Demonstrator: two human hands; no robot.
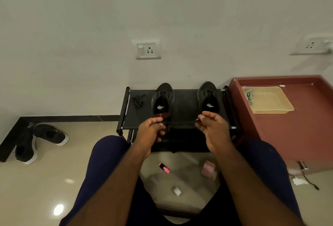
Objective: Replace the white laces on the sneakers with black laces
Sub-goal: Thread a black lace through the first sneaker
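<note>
We see a pale wall [90,27] with a plug socket [148,49] on it, and another socket [310,45] far to the right. The floor [45,180] is shiny and tan. A low black rack [185,106] stands against the wall. Next to it on the right is a dark red cabinet [297,132] with a tan tray [270,101] on top. Some pale laces [249,95] lie at the left end of the tray.

Two dark sneakers sit on the rack, toes to the wall. The left sneaker [163,99] and the right sneaker [207,97] are well apart. A loose black lace pile [137,100] lies on the rack, to the left of the left sneaker. Another pair of dark shoes [39,139] with white soles lies on the floor far to the left.

The left hand [150,133] and the right hand [213,130] are apart. Each one pinches an end of a black lace [180,122], which is pulled straight between them. The lace looks twisted like a rope. It is held up just in front of the rack, near the heels of the sneakers.

Below the arms, a pink marker [164,168] and a pink box [208,170] lie on the floor.
</note>
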